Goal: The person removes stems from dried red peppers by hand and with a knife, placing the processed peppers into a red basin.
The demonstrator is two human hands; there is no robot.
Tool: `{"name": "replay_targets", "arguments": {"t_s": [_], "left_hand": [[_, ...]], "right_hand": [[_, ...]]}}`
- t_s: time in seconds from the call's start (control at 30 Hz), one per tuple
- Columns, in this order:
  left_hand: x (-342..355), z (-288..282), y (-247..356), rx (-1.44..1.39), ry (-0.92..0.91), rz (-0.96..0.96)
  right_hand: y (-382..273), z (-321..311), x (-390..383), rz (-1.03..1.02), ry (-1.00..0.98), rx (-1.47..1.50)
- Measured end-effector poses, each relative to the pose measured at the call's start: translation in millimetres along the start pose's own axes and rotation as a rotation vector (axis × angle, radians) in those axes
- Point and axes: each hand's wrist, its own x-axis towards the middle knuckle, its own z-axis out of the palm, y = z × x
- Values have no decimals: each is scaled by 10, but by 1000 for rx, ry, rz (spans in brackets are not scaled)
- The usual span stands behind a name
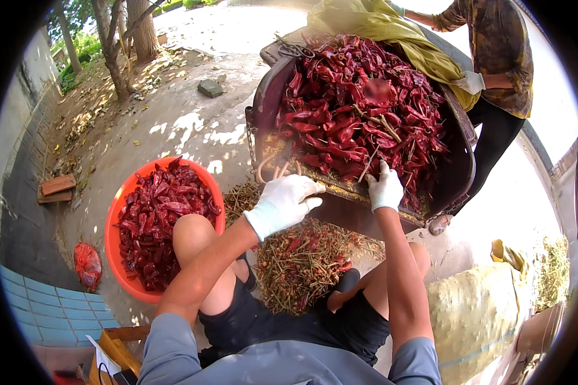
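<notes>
Dried red chilli peppers fill a dark metal cart in front of me. My left hand, in a white glove, is over the cart's near left edge, thumb and forefinger apart with nothing visible between them. Pinkish bent loops show just behind it; whether they touch the hand, I cannot tell. My right hand, also gloved, reaches the near edge of the chilli heap, forefinger and thumb spread beside a thin pale stalk. At my left knee, an orange basin holds more red chillies.
Stalks and scraps are heaped between my feet. Across the cart, a co-worker grips a yellow-green sack with gloved hands. A full woven sack lies right; a red bag and bricks lie left.
</notes>
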Motion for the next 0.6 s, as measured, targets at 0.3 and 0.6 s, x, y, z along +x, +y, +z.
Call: {"name": "replay_targets", "arguments": {"t_s": [0.3, 0.6], "left_hand": [[-130, 208, -33, -26, 47, -10], [-133, 199, -17, -9, 36, 13]], "right_hand": [[293, -254, -168, 242, -51, 747], [380, -641, -240, 253, 32, 761]]}}
